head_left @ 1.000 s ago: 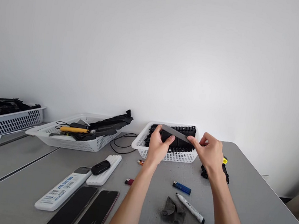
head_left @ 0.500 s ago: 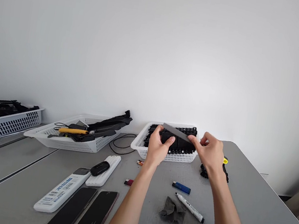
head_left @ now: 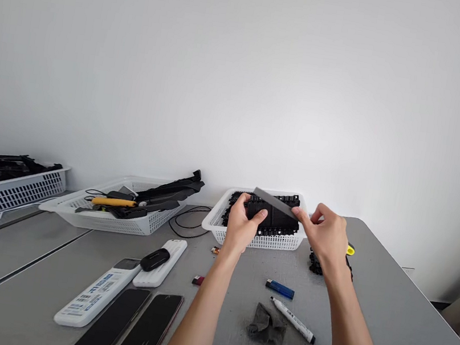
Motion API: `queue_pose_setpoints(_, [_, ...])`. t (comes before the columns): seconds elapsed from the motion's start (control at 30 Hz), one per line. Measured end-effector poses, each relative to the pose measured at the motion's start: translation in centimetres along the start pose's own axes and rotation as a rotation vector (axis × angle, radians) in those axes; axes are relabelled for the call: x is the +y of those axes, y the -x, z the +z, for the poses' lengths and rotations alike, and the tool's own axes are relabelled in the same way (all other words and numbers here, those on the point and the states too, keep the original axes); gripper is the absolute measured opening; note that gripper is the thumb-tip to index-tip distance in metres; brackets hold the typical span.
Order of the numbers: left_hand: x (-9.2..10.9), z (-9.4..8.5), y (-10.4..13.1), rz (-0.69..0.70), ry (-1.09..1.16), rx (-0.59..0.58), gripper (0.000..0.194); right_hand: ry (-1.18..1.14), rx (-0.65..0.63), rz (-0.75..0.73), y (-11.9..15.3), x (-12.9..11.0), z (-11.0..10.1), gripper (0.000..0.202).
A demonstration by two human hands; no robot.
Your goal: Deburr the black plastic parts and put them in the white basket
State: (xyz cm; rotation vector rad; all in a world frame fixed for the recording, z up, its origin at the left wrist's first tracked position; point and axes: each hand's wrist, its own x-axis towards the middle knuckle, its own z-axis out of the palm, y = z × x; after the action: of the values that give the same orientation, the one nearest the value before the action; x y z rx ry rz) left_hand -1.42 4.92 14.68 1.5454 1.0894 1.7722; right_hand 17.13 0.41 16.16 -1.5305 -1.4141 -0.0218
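My left hand (head_left: 243,225) is closed around a black plastic part (head_left: 279,219), thumb on its face, holding it up in front of a white basket. In my right hand (head_left: 324,233) is a flat grey file (head_left: 275,201), gripped with the fingers closed. A yellow handle end (head_left: 350,250) shows behind the right wrist, in line with the file. The file slants along the upper edge of the black part, its far tip near my left fingers; exact contact is hard to see.
The white basket (head_left: 215,231) holds black ribbed parts. More black parts (head_left: 316,263) lie by my right wrist. A blue lighter (head_left: 280,289), marker (head_left: 293,320), grey cloth (head_left: 266,325), phones (head_left: 148,327) and power banks (head_left: 97,294) lie nearer. Another basket (head_left: 110,224) holds tools.
The file has shifted slightly right and up along the black part's edge, with my right hand moving with it. My left hand keeps hold of the part.
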Motion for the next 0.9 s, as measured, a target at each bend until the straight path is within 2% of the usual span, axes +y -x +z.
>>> queue_pose_setpoints(0.13, [0.2,0.1,0.1,-0.007,-0.006,-0.051,0.025,0.013,-0.037,-0.063,0.7,-1.4,1.0,0.065])
queue_pose_setpoints(0.23, [0.1,-0.3,-0.1,-0.048,0.029,-0.026,0.029,-0.001,-0.032,0.005,0.1,-0.3,1.1,0.065])
queue_pose_setpoints(0.4, [-0.3,-0.8,-0.4,-0.113,0.070,-0.017,0.035,-0.009,0.020,0.110,-1.0,1.8,0.1,0.064])
queue_pose_setpoints(0.53, [0.2,-0.2,0.0,-0.096,0.063,-0.078,0.033,-0.024,-0.017,0.047,-0.1,0.1,0.2,0.064])
queue_pose_setpoints(0.67, [0.6,0.0,0.2,-0.045,0.014,-0.046,0.030,-0.023,-0.063,-0.025,0.7,-1.4,1.1,0.064])
queue_pose_setpoints(0.9, [-0.2,-0.8,-0.5,-0.093,0.021,-0.011,0.032,-0.031,-0.009,0.124,-1.0,1.6,-0.1,0.063])
